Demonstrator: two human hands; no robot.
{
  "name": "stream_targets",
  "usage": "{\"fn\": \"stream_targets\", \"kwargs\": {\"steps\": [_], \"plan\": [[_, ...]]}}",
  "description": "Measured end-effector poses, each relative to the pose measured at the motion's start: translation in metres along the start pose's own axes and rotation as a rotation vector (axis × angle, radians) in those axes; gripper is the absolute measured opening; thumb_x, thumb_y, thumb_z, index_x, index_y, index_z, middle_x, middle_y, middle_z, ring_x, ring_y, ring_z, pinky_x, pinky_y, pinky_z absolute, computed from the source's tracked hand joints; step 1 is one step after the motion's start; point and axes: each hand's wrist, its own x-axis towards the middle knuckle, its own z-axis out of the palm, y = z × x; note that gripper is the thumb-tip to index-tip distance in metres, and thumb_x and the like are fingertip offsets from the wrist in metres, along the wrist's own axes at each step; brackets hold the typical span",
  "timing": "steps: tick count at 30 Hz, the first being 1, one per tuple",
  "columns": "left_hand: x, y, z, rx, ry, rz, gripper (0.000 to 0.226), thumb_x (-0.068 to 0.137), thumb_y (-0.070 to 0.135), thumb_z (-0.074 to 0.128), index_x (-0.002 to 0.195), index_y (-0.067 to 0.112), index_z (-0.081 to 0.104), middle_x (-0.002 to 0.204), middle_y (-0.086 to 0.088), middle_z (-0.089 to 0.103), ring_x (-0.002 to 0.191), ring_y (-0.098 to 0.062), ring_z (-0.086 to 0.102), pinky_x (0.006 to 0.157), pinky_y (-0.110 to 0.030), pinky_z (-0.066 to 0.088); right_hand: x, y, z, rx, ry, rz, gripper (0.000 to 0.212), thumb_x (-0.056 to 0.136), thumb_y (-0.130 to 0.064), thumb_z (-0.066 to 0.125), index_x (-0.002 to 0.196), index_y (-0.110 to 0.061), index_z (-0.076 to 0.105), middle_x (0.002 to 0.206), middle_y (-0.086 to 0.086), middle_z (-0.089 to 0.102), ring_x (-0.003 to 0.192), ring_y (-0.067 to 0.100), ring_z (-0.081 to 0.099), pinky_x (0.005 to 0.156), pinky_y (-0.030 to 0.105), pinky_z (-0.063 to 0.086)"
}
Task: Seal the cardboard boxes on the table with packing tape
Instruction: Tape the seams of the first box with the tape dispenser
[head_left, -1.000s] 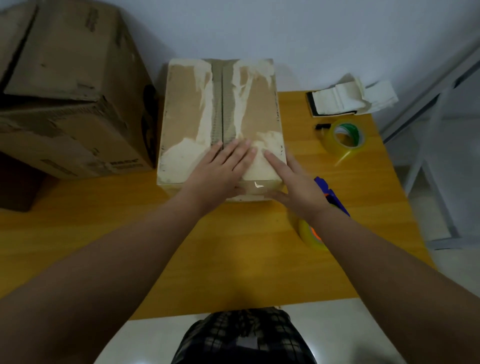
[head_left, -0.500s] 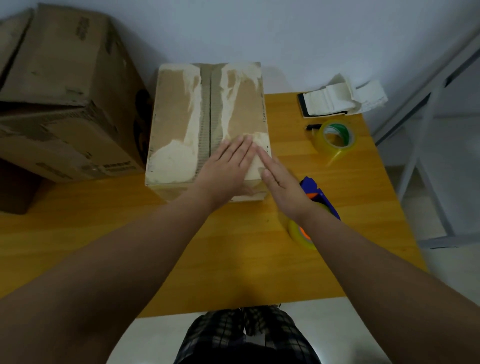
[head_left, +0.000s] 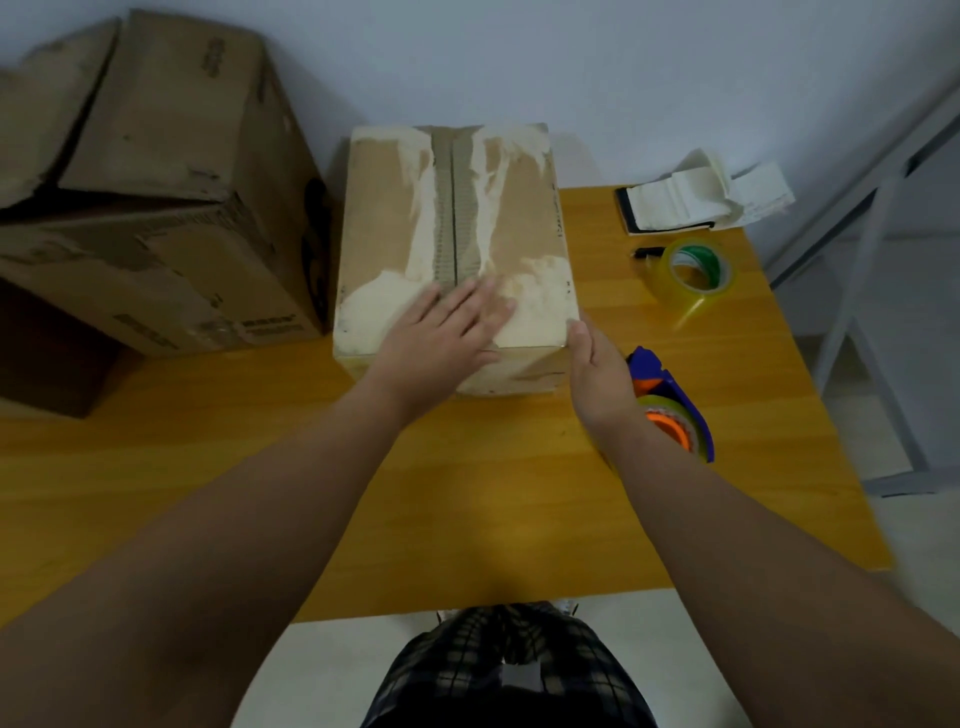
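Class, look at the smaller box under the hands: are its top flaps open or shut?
Shut. The flaps of the box meet flat along the middle seam, and the left hand lies flat on them.

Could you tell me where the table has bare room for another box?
The near strip of the table in front of the small box and large box is bare. The right side is crowded: tape dispenser, tape roll and papers.
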Motion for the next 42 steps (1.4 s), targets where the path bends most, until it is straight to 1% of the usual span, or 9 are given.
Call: {"fn": "stream_targets", "kwargs": {"steps": [8,12,16,20,25,31,35,39,42], "plan": [[-0.077,-0.072,0.012,-0.131,-0.078,-0.367,0.055,0.103,0.029,0.022,0.148,0.034,-0.010,0.159,-0.006,-0.005,0.145,-0.024,-0.007,0.116,-0.039,0.003,-0.003,-0.001,0.009,-0.018,0.102,0.144,0.055,0.098,-0.056,0.025,0.137,-0.023,0.046,0.122,-0.006,0.053,0.112,0.016,0.053,0.089,0.033,0.048],[-0.079,-0.054,0.006,-0.280,-0.031,-0.348,0.056,0.102,0.018,0.026,0.151,0.026,0.000,0.159,-0.007,-0.006,0.145,-0.021,-0.008,0.115,-0.033,-0.002,0.006,-0.018,0.006,-0.050,0.229,0.267,0.050,0.099,-0.050,0.031,0.128,-0.015,0.052,0.109,0.007,0.057,0.085,0.027,0.065,0.057,0.037,0.056],[-0.084,-0.014,-0.005,-0.346,-0.027,-0.199,0.056,0.100,0.042,0.023,0.150,0.027,0.003,0.158,-0.001,-0.007,0.143,-0.014,-0.015,0.114,-0.036,-0.011,-0.006,-0.036,0.012,-0.076,0.326,0.224,0.074,0.096,-0.041,0.049,0.152,-0.021,0.005,0.156,0.014,0.013,0.141,0.035,0.020,0.109,0.050,0.032],[-0.069,0.038,-0.020,-0.531,-0.089,-0.020,0.052,0.101,0.042,0.028,0.149,0.026,0.020,0.159,0.003,0.006,0.145,-0.013,-0.002,0.115,-0.038,-0.007,-0.046,-0.040,0.042,0.221,0.234,0.319,0.089,0.096,-0.036,0.053,0.150,-0.025,-0.017,0.158,0.004,0.014,0.140,0.028,0.024,0.108,0.035,0.030],[-0.064,0.010,-0.030,-0.466,0.112,-0.023,0.035,0.100,0.027,0.037,0.132,0.023,0.051,0.141,0.001,0.046,0.130,-0.018,0.036,0.104,-0.029,0.012,-0.052,-0.033,0.032,0.170,0.152,0.440,0.077,0.095,-0.048,0.047,0.151,-0.036,-0.004,0.148,0.002,0.035,0.115,0.034,0.048,0.082,0.050,0.054],[-0.069,-0.068,-0.016,-0.270,-0.103,-0.369,0.053,0.095,0.055,0.034,0.144,0.040,0.025,0.157,-0.012,-0.003,0.142,-0.037,-0.008,0.111,-0.054,-0.009,-0.009,-0.036,0.011,-0.091,0.150,0.393,0.047,0.099,-0.047,0.034,0.142,-0.030,0.034,0.132,0.011,0.045,0.098,0.034,0.051,0.040,0.034,0.052],[-0.077,-0.090,-0.008,-0.375,-0.235,-0.453,0.066,0.090,0.061,0.041,0.147,0.043,0.012,0.157,-0.012,-0.003,0.140,-0.042,0.006,0.112,-0.055,0.018,0.023,-0.049,-0.002,0.146,0.186,0.500,0.043,0.100,-0.031,0.045,0.141,-0.018,0.042,0.131,0.009,0.042,0.114,0.045,0.048,0.048,0.043,0.055],[-0.087,-0.071,-0.012,-0.383,-0.104,-0.364,0.061,0.090,0.052,0.049,0.144,0.033,0.026,0.145,-0.014,0.026,0.126,-0.034,0.032,0.103,-0.042,0.035,0.022,-0.057,0.016,0.268,0.371,0.460,0.076,0.091,-0.025,0.063,0.151,-0.021,0.017,0.146,0.007,0.038,0.128,0.034,0.043,0.094,0.049,0.049],[-0.092,-0.041,-0.017,-0.523,-0.066,-0.237,0.059,0.093,0.047,0.048,0.145,0.028,0.030,0.151,-0.013,0.021,0.136,-0.031,0.026,0.108,-0.038,0.029,0.002,-0.071,0.059,0.611,0.117,0.530,0.070,0.086,-0.027,0.070,0.144,-0.020,0.033,0.130,0.001,0.052,0.115,0.030,0.055,0.079,0.041,0.057]]}}
